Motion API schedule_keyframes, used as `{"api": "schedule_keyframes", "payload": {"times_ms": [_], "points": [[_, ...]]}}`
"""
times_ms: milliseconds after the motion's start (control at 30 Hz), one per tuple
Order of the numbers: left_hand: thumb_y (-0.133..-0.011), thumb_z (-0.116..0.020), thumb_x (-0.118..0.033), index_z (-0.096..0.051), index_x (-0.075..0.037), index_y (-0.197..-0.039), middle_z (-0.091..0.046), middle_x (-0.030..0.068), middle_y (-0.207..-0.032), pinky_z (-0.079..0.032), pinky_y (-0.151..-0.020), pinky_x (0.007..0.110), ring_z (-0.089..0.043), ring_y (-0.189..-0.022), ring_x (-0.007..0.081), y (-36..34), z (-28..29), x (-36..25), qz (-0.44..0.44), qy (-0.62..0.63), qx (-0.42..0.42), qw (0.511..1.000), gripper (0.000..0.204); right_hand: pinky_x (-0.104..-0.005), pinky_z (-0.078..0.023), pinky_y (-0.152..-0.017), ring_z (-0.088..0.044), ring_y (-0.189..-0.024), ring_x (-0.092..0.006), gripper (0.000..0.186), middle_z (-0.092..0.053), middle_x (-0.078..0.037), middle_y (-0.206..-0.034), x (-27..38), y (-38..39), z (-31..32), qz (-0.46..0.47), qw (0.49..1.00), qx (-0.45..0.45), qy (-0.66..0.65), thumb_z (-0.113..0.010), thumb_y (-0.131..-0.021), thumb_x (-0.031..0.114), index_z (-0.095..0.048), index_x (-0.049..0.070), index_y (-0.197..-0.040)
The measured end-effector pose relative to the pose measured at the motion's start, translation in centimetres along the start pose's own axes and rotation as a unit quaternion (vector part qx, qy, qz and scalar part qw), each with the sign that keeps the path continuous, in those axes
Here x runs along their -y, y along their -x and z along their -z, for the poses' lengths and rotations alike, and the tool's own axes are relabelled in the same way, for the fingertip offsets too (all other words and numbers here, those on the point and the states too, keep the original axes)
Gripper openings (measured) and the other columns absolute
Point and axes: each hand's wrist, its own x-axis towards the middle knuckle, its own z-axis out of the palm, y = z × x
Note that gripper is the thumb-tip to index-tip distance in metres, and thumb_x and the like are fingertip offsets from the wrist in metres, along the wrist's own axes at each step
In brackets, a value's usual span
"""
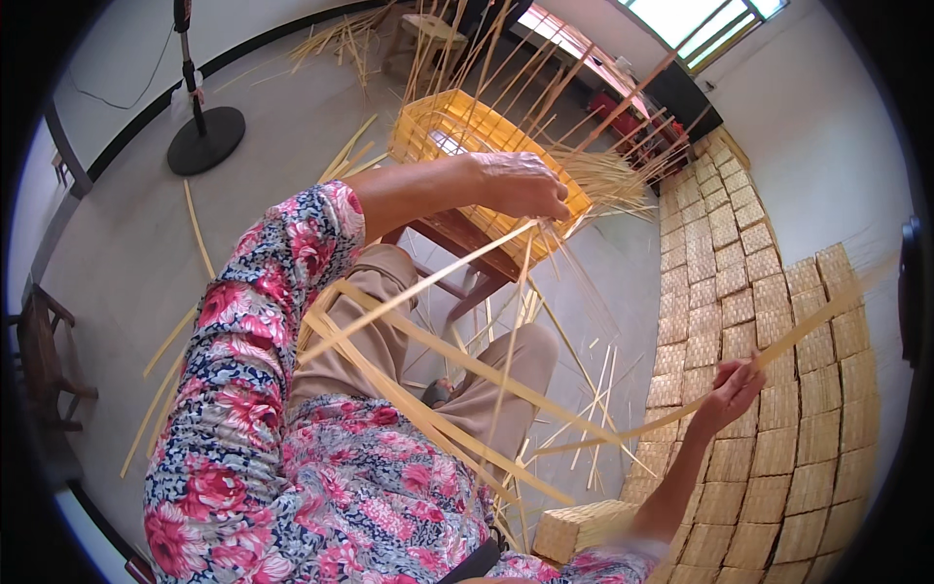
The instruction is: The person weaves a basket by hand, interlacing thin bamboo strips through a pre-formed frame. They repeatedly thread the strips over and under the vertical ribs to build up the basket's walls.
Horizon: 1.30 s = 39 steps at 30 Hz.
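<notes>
My right hand [732, 394] is out to the right, closed on a long flat bamboo strip [817, 316] that runs up past it and blurs at its far end. My left hand [525, 187] reaches forward with curled fingers over the near rim of a yellow basket [418, 127]. A pale bamboo strip [448, 273] comes out beneath those fingers, which seem to pinch it; the exact grip is hidden. Thin upright strips [545, 83] rise from the basket, which rests on a reddish-brown wooden stool [467, 238]. More loose strips [418, 414] lie across my lap.
Stacked woven boxes [730, 282] line the right wall, with a single woven box [574, 530] beside me. Cut strips [589, 399] litter the floor. A stand with a round black base [206, 141] is at the far left, a wooden chair [53, 360] at the left edge.
</notes>
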Motion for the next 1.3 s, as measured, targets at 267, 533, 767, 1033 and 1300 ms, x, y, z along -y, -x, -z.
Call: {"api": "schedule_keyframes", "payload": {"times_ms": [267,533,767,1033,1300], "points": [[-0.095,-0.058,-0.016,-0.069,-0.015,-0.112,-0.069,0.0099,-0.097,-0.056,-0.078,0.043,-0.071,-0.096,0.0301,0.5,-0.1,0.6,0.014,0.032,-0.031,0.999,0.02,-0.0338,-0.048,-0.06,-0.064,-0.068,-0.0199,0.028,-0.063,-0.009,-0.076,10.4,-4.9,-14.3,0.227,0.93,0.287,0.021,-0.048,-0.099,0.001,-0.059,0.006,-0.125],[-0.096,-0.057,-0.014,-0.068,-0.018,-0.122,-0.07,0.0134,-0.099,-0.056,-0.081,0.044,-0.071,-0.096,0.0328,0.4,-0.2,-0.6,0.026,0.056,-0.013,0.998,0.029,-0.0535,-0.051,-0.062,-0.068,-0.076,-0.042,0.026,-0.069,-0.019,-0.081,-3.3,-1.5,-18.1,0.159,0.861,0.379,0.299,-0.049,-0.096,0.006,-0.061,0.014,-0.118],[-0.08,-0.08,-0.037,-0.075,-0.014,-0.089,-0.072,0.0041,-0.08,-0.057,-0.067,0.03,-0.071,-0.073,0.0194,0.7,2.6,6.3,0.09,0.012,-0.345,0.934,0.025,-0.0536,-0.051,-0.065,-0.067,-0.08,-0.0431,0.03,-0.069,-0.018,-0.088,-8.3,0.5,-18.5,0.123,0.879,0.412,0.206,-0.052,-0.092,0.003,-0.064,0.015,-0.116],[-0.085,-0.08,-0.046,-0.064,-0.011,-0.126,-0.07,0.0101,-0.116,-0.057,-0.089,0.035,-0.069,-0.102,0.02,11.0,3.4,10.8,0.291,0.138,-0.503,0.802,0.056,-0.0473,-0.05,-0.061,-0.067,-0.071,-0.0395,0.023,-0.066,-0.02,-0.077,-10.2,-0.7,-19.3,0.035,0.9,0.412,0.138,-0.053,-0.097,0.007,-0.066,0.014,-0.114],[-0.098,-0.069,-0.026,-0.059,-0.013,-0.139,-0.065,0.0088,-0.13,-0.054,-0.1,0.039,-0.064,-0.118,0.0251,16.4,-4.7,14.2,0.408,0.151,-0.3,0.849,0.043,-0.0295,-0.045,-0.058,-0.055,-0.061,-0.0111,0.028,-0.058,-0.004,-0.065,-12.3,-1.4,-19.3,-0.033,0.907,0.418,0.045,-0.05,-0.1,0.003,-0.068,0.008,-0.12]]}}
